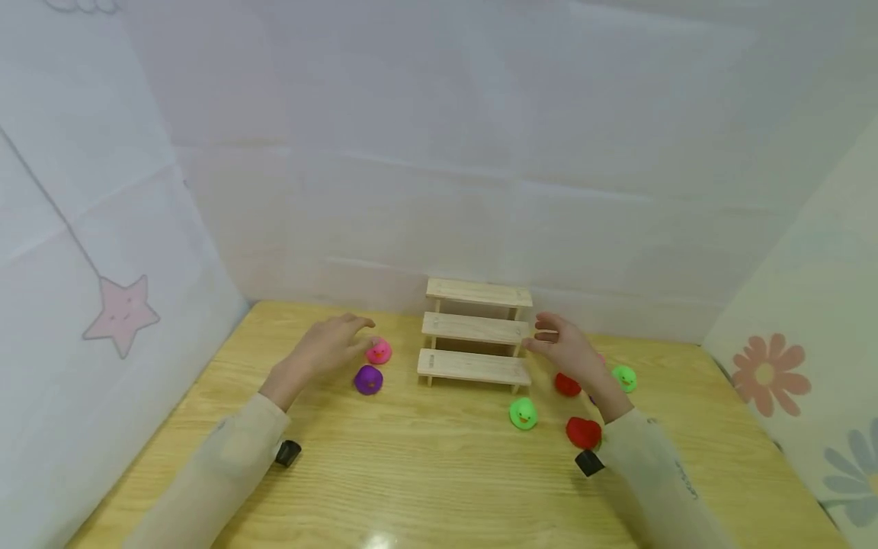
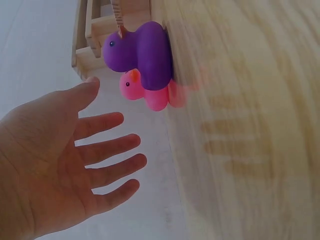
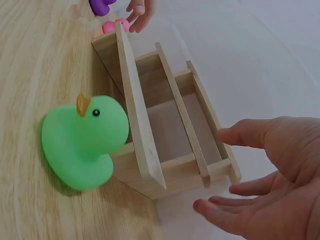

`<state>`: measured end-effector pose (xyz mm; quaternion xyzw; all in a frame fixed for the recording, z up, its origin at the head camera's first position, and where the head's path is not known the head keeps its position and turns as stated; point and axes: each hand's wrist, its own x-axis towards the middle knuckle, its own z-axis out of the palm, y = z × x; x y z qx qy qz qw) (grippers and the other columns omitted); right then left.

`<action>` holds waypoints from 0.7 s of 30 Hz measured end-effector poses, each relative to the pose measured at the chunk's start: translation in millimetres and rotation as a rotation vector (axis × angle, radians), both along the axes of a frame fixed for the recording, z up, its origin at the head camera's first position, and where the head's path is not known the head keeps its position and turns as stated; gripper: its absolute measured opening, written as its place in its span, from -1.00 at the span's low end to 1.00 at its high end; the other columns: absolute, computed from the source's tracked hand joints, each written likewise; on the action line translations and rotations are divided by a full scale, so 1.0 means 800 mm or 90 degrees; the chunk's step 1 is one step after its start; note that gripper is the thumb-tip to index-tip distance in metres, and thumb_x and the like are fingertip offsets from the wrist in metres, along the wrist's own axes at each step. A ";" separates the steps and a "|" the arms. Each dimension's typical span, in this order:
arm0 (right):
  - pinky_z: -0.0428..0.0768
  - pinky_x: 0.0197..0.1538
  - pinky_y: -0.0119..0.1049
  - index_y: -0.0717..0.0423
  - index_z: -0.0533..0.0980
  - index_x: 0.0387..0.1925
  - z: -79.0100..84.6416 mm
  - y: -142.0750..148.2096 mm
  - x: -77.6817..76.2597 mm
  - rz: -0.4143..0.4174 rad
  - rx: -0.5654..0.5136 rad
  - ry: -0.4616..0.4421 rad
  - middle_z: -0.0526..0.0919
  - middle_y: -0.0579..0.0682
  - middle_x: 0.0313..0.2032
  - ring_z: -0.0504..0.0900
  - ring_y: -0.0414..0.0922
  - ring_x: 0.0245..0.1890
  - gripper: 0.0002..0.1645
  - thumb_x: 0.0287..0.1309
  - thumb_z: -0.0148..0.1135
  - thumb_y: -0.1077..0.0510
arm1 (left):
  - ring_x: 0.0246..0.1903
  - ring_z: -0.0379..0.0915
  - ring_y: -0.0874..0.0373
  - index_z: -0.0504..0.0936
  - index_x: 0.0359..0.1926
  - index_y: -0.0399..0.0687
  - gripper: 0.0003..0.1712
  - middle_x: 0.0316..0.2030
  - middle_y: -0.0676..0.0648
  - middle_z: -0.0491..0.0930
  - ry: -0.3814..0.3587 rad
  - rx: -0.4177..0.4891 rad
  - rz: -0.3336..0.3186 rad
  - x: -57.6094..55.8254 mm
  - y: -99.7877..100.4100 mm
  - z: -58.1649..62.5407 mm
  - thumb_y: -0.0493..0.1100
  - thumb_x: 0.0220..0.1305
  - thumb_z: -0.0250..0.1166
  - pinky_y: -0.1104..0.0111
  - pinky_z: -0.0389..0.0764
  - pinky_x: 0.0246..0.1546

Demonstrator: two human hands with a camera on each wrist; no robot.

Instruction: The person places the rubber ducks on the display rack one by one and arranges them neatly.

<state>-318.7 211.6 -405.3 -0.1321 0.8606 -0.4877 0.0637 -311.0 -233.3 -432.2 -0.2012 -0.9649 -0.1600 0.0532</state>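
I am watching the left hand (image 1: pixel 325 345) hovering just beside a pink duck (image 1: pixel 379 351) and a purple duck (image 1: pixel 369 380), its fingers standing apart; both ducks are sitting left of a three-step wooden stand (image 1: pixel 473 329) near the table's (image 1: pixel 398 480) back edge. The right hand (image 1: pixel 571 354) is hanging at the stand's right end, thumb and fingers apart; whether it is touching, I cannot tell. A green duck (image 1: pixel 523 413) is sitting before the stand's front right corner.

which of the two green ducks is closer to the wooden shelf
The green duck by the front right corner of the wooden shelf. The other green duck sits farther right, past the right hand.
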 end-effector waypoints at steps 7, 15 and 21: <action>0.41 0.29 0.16 0.40 0.02 0.52 -0.015 -0.019 -0.011 0.013 0.024 -0.025 0.18 0.44 0.42 0.32 0.38 0.34 0.04 0.31 0.40 0.05 | 0.18 0.46 -0.24 0.57 0.27 -0.17 -0.43 0.19 -0.27 0.54 -0.041 0.010 0.003 0.006 0.008 -0.003 0.09 0.43 0.30 -0.17 0.49 0.11; 0.49 0.23 0.13 0.36 0.11 0.50 -0.022 -0.022 -0.014 -0.025 0.048 -0.004 0.28 0.45 0.37 0.41 0.34 0.28 -0.07 0.31 0.39 0.13 | 0.10 0.53 -0.17 0.63 0.18 -0.18 -0.52 0.10 -0.22 0.62 -0.041 0.013 -0.012 0.001 0.019 -0.007 -0.06 0.33 0.43 -0.06 0.55 0.06; 0.53 0.20 0.06 0.45 0.16 0.45 -0.025 -0.021 -0.018 -0.026 0.016 0.015 0.37 0.50 0.29 0.47 0.33 0.24 -0.14 0.30 0.38 0.23 | 0.01 0.57 -0.11 0.65 0.15 -0.17 -0.56 0.01 -0.15 0.65 -0.053 0.011 -0.014 -0.001 0.023 -0.008 -0.08 0.33 0.44 0.02 0.59 -0.03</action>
